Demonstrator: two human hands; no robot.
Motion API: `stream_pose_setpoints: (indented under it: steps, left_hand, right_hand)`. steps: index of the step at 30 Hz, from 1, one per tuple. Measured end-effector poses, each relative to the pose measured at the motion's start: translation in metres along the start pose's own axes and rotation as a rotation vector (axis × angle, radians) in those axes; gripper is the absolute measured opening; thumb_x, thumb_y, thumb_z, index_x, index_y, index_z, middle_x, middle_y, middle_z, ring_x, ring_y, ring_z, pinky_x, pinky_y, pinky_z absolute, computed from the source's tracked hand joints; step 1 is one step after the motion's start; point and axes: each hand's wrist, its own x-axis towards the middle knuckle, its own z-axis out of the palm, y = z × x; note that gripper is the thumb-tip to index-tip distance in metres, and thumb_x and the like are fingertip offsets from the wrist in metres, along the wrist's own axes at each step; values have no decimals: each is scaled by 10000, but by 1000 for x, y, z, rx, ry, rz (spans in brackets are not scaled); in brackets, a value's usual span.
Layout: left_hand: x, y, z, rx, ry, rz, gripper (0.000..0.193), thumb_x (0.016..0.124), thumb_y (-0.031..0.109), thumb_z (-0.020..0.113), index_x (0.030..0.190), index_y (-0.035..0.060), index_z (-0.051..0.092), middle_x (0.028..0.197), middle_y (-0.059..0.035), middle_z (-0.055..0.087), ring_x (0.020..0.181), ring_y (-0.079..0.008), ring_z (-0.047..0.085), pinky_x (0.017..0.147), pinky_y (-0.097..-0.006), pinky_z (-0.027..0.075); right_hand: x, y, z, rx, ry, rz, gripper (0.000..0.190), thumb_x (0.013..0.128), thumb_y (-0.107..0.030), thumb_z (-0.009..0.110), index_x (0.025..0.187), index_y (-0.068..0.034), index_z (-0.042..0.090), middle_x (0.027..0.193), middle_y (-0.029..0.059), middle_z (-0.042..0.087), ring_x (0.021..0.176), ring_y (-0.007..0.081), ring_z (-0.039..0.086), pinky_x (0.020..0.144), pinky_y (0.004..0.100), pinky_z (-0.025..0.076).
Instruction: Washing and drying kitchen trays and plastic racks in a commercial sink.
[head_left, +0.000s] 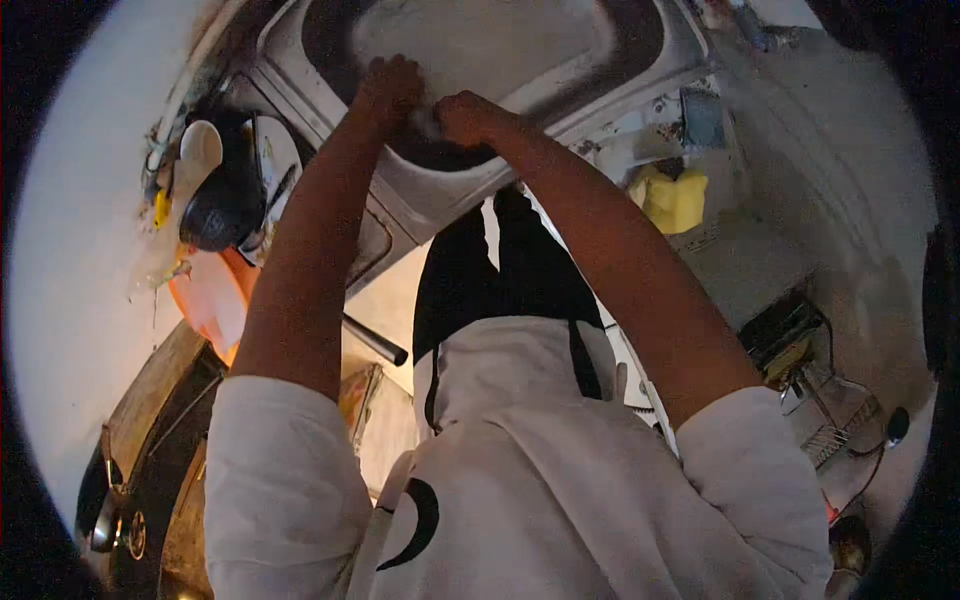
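A metal sink (480, 45) lies in front of me, its basin reaching the top of the view. My left hand (394, 90) is over the near left part of the basin with its fingers curled. Close by on the right, my right hand (466, 118) is also curled, over the basin's near edge. A pale blur fills the narrow gap between the two hands; whether it is water or a thing they hold is unclear. Dim light and the backs of my hands hide what lies inside the fingers.
Left of the sink stand a dark pan (225, 206), a pale cup (201, 142) and an orange plastic container (214, 292). On the right counter (757, 240) sits a crumpled yellow cloth or sponge (675, 199). A wire rack (836, 431) is farther right.
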Motion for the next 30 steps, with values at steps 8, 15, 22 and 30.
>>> stream_pose_setpoints:
  steps: [8,15,22,30]
  left_hand:
    - [34,8,34,98,149,35,318,768,296,626,1043,138,651,1079,-41,602,1071,-247,534,884,-525,406]
    - [-14,-121,34,-36,-43,-228,916,701,423,703,1398,27,259,1426,-257,250,1149,-346,436,927,-417,387]
    - [-150,-31,-140,-175,559,-412,256,821,254,575,1057,159,604,1125,-97,575,1045,-333,548,843,-440,465]
    - [-481,71,-53,-769,482,-1555,250,911,220,501,912,-19,574,718,-156,562,654,-251,531,615,-369,422]
  right_hand:
    - [0,17,22,225,62,345,228,787,-183,548,963,-101,667,948,131,650,899,323,616,717,432,512]
    - [-41,-61,-41,140,533,102,369,813,-312,534,1085,-84,634,931,176,640,954,350,592,801,474,486]
    - [-49,7,-4,115,291,275,245,746,-186,533,826,3,667,979,233,626,923,354,603,854,430,479]
    - [-9,20,15,44,477,83,273,728,-149,549,916,29,636,863,229,630,823,366,621,790,437,497]
